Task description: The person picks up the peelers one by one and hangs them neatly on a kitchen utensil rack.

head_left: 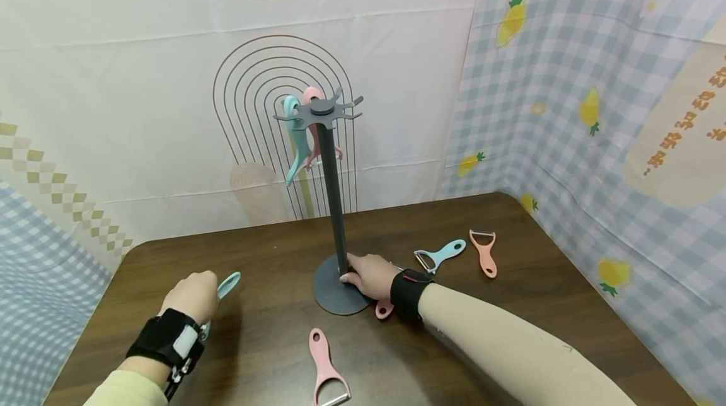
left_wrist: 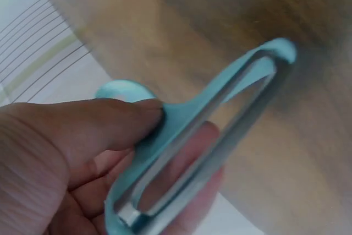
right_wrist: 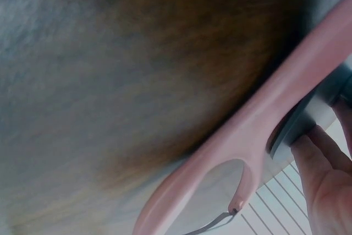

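A brown table (head_left: 266,311) stands before a white cloth (head_left: 142,110), with a blue checked cloth (head_left: 567,34) on the side wall. Take the foot of the grey stand (head_left: 331,198) as a clock's centre, twelve towards the white cloth. The person's right hand (head_left: 371,277), at three o'clock, grips the stand low down, where the pole meets its round base. Just beside that hand, at four o'clock, lies a pink peeler (right_wrist: 242,136), partly hidden by the wrist in the head view. At nine o'clock the left hand (head_left: 193,295) holds a blue peeler (head_left: 229,284) between thumb and fingers. A second pink peeler (head_left: 322,355) lies at six o'clock; another blue peeler (head_left: 445,253) and an orange peeler (head_left: 486,258) lie between two and three. On the stand's hooks hang a light blue peeler (head_left: 298,141) at nine o'clock and a pale pink peeler (head_left: 311,94) at eleven
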{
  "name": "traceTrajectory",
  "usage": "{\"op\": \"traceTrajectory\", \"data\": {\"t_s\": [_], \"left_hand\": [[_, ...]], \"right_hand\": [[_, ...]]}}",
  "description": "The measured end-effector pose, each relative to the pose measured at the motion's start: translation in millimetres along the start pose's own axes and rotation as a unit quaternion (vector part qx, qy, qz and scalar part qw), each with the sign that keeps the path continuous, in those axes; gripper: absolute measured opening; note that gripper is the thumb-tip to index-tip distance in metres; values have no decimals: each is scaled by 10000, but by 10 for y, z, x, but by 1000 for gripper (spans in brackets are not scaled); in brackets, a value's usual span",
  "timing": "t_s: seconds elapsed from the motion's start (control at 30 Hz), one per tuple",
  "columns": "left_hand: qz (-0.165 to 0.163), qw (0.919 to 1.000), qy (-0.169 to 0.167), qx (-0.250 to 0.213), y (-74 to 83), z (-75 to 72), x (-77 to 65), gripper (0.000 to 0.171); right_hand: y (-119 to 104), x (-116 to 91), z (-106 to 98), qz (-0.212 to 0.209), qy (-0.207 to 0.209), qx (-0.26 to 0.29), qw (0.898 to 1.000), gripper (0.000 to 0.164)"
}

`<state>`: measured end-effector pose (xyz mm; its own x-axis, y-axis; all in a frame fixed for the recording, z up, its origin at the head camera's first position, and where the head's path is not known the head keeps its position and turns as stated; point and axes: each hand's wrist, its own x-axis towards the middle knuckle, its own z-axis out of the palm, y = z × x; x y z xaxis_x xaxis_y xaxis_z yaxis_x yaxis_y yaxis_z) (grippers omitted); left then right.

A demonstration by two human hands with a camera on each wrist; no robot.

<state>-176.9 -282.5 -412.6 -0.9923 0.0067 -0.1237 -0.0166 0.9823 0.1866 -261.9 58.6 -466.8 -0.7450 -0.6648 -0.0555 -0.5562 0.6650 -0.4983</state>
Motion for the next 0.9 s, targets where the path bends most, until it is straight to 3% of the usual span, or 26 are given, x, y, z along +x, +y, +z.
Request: {"op": "traceTrajectory", "data": {"t_s": [0.1, 0.23, 0.47, 0.57, 0.73, 0.9], "left_hand": [[63, 9997, 162, -185, 35, -83, 0, 19], [393, 9954, 639, -601, 101, -225, 10, 16], [1140, 9708, 1680, -1277, 333, -572, 19, 13], [1281, 9575, 2069, -1548, 462, -693, 3, 18], [1446, 9271, 2758, -2088, 640, -846, 10, 24], [1643, 8909, 2896, -3088, 785, -1001, 17, 23]], "right_hand": [[-1, 5, -6, 23, -24, 10, 10000, 32], [12, 11, -2, 15, -43, 13, 10000, 32], [36, 4, 16, -110, -10, -73, 9999, 38], [42, 5, 19, -125, -4, -64, 9999, 37], [34, 2, 16, -131, 6, -80, 9999, 36], [24, 1, 14, -111, 15, -104, 9999, 36]]}}
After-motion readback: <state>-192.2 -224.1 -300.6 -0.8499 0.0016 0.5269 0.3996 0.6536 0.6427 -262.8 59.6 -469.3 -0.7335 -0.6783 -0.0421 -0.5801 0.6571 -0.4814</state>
